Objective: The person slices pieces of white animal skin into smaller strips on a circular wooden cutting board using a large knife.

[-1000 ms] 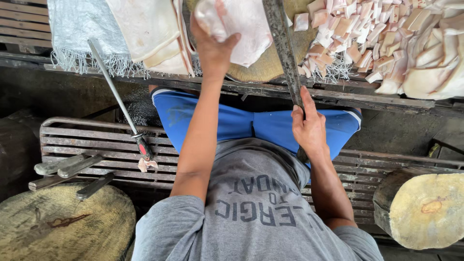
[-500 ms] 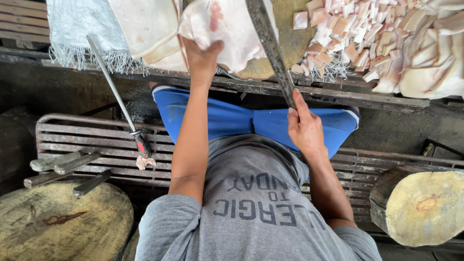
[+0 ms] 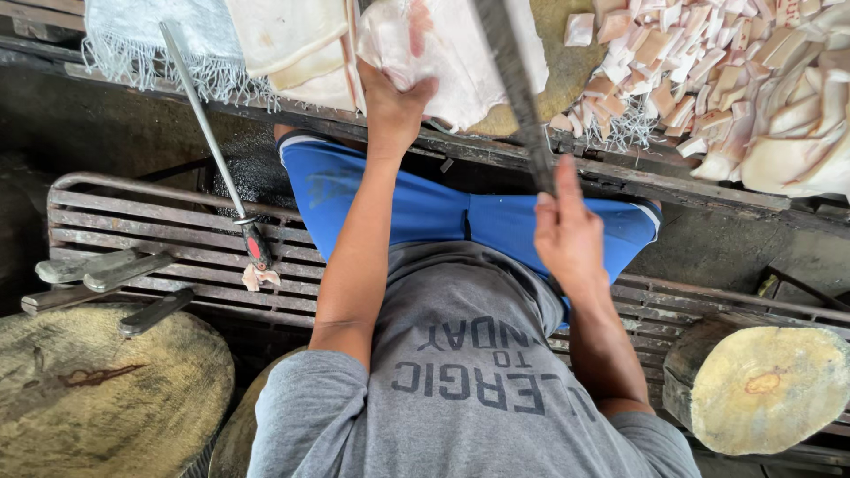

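meat slab (image 3: 443,53) | l grip (image 3: 394,97) holding | r grip (image 3: 567,235) round knife (image 3: 518,88) | slatted bench (image 3: 133,230)

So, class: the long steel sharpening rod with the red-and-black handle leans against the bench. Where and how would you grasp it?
Grip the steel sharpening rod by its red-and-black handle, probably coming from the slatted metal bench side. The handle is the thicker low end resting there; the thin shaft slants up toward the white fringed cloth.
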